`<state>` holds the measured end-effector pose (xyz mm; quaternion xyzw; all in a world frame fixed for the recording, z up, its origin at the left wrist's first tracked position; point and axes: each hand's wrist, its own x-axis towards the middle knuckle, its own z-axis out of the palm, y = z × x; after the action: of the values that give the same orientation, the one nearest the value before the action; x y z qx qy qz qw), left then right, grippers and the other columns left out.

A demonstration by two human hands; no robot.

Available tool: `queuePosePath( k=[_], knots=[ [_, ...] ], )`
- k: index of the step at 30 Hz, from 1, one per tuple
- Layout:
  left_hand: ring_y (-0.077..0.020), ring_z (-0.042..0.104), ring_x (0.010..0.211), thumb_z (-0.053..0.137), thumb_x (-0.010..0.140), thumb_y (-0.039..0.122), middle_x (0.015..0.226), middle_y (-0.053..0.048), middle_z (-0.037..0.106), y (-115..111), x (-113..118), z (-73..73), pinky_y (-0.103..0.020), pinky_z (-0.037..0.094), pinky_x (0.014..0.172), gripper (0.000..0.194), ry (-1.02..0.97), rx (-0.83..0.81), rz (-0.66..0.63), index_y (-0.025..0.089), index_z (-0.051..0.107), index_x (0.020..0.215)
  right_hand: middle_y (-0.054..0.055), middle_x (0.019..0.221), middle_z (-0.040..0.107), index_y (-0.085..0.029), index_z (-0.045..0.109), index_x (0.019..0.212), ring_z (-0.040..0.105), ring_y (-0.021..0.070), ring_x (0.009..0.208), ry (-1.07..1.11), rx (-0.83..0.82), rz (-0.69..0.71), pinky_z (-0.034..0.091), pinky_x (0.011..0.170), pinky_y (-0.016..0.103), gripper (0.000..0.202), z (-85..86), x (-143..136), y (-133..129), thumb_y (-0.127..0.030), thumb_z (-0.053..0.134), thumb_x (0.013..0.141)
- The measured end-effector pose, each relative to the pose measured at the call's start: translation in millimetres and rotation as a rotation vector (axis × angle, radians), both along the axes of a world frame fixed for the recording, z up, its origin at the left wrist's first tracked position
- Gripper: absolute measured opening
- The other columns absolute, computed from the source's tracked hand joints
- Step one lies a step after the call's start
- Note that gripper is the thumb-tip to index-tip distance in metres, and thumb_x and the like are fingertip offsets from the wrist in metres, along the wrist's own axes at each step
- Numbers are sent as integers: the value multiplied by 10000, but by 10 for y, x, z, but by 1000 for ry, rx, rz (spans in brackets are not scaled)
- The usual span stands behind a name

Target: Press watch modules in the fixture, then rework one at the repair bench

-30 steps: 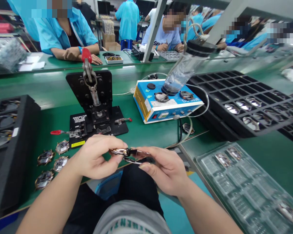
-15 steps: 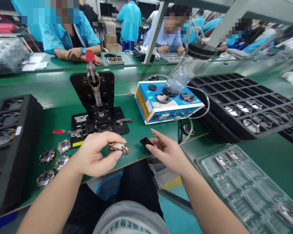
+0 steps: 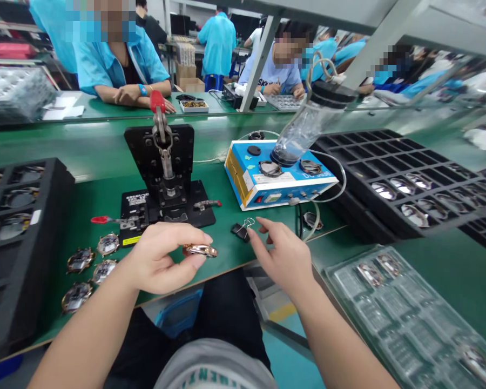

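Note:
My left hand pinches a rose-gold watch case edge-on between thumb and fingers, above the front edge of the green bench. A black binder clip with silver wire handles lies on the bench to the right of it. Beside the clip is my right hand, fingers apart and holding nothing; its thumb tip is very near the wire handles, and I cannot tell if they touch. Left of my left forearm lie several watch cases with movements inside. Behind my left hand stands a black press fixture with red-tipped levers.
A blue box device with a clear cylinder stands behind my right hand. Black foam trays with watch parts flank both sides. A clear plastic tray lies at the right. Co-workers sit across the bench.
My right hand has let go of the binder clip, which now lies on the bench. The watch case in my left hand has tilted to show its edge more.

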<state>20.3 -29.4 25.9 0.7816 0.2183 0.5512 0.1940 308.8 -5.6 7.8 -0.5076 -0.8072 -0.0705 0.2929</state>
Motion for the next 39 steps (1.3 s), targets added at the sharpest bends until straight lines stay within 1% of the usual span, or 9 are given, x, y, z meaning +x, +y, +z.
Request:
queuePosePath(
  k=[3, 5, 8, 10, 14, 17, 25, 31, 39],
  knots=[
    [-173, 809, 756, 673, 912, 69, 886, -80, 823, 1, -11, -23, -219, 647, 717, 298, 6, -9, -9, 171, 678, 1192, 68, 959, 788, -185, 697, 1212, 751, 185, 793, 184, -57, 259, 620, 717, 311, 209, 186, -159, -157, -317, 649, 1058],
    [-175, 810, 764, 680, 910, 70, 920, -83, 824, -11, -20, -50, -224, 647, 719, 312, 12, -40, -2, 177, 678, 1203, 65, 1017, 786, -212, 673, 1254, 747, 170, 826, 302, -133, 403, 644, 759, 307, 224, 302, -297, -253, -285, 679, 1041],
    [-180, 809, 806, 680, 916, 75, 975, -83, 818, -49, -22, -99, -237, 645, 727, 321, -15, -133, -15, 200, 664, 1211, 74, 1080, 787, -228, 651, 1313, 760, 182, 925, 423, -199, 556, 671, 833, 331, 305, 403, -490, -333, -250, 719, 1017],
    [-165, 795, 794, 679, 927, 83, 993, -75, 806, -79, -13, -128, -231, 635, 715, 316, -52, -209, -40, 214, 648, 1213, 80, 1107, 789, -230, 666, 1288, 767, 190, 989, 478, -208, 614, 678, 871, 338, 288, 420, -578, -339, -216, 729, 1007],
    [-118, 756, 712, 677, 950, 87, 1018, -59, 797, -117, 7, -164, -212, 618, 700, 310, -122, -314, -114, 228, 625, 1221, 82, 1092, 779, -207, 716, 1165, 775, 162, 994, 533, -166, 635, 674, 883, 287, 193, 418, -640, -306, -122, 720, 991],
    [-121, 750, 699, 680, 962, 110, 1010, -64, 798, -116, 7, -162, -214, 608, 672, 303, -119, -335, -121, 230, 637, 1237, 87, 1080, 777, -187, 726, 1139, 778, 154, 983, 528, -142, 629, 675, 886, 271, 177, 434, -633, -302, -103, 719, 984],
    [-135, 757, 680, 708, 951, 136, 921, -71, 806, -82, -2, -80, -207, 606, 656, 241, -63, -253, -89, 198, 705, 1184, 91, 1081, 784, -209, 718, 1138, 783, 176, 964, 476, -111, 616, 698, 854, 315, 179, 480, -650, -321, -108, 693, 993],
    [-133, 759, 668, 705, 952, 130, 925, -79, 816, -77, 8, -77, -201, 606, 648, 240, -63, -220, -81, 193, 704, 1184, 91, 1068, 788, -197, 714, 1130, 782, 172, 964, 449, -92, 618, 694, 870, 305, 165, 495, -644, -323, -105, 693, 995],
    [-137, 764, 666, 695, 960, 120, 897, -87, 818, -45, 13, -53, -199, 611, 647, 233, -71, -151, -113, 173, 703, 1186, 94, 1076, 781, -182, 719, 1124, 779, 166, 962, 447, -82, 613, 685, 885, 297, 152, 497, -661, -328, -110, 699, 991]
  ],
)
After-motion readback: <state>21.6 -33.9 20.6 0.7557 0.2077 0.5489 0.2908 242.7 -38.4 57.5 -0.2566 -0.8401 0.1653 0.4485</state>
